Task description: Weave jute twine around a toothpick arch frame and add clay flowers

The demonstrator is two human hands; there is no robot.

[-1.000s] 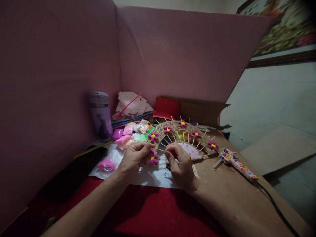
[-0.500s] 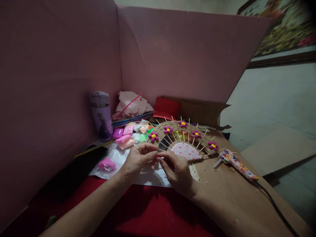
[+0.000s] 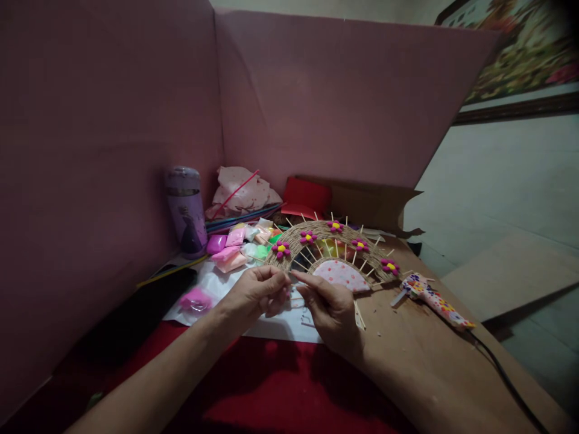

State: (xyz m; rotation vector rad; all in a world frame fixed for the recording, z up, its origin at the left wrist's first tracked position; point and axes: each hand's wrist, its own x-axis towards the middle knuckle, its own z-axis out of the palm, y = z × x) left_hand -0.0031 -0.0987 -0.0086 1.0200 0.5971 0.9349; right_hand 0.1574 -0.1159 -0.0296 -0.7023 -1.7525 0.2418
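My left hand is closed in a pinch above the white sheet. What its fingertips hold is too small and hidden to make out. Close by on the right, my right hand has its index finger stretched toward the left fingertips, thumb a little apart and nothing visible between them. Just behind both hands lies a half-round twine-woven fan with thin sticks poking out. Magenta clay flowers with yellow centres sit along its arc, and a dotted white half-circle fills its base.
Bags of coloured clay and a pink packet lie left. A purple tumbler stands against the pink panel. A flower-patterned glue gun with a black cord rests right, on brown cardboard.
My right fingertips have come away from the pinch with the left, and the index finger is now straightened. The pink bit seen between them earlier is no longer clearly visible.
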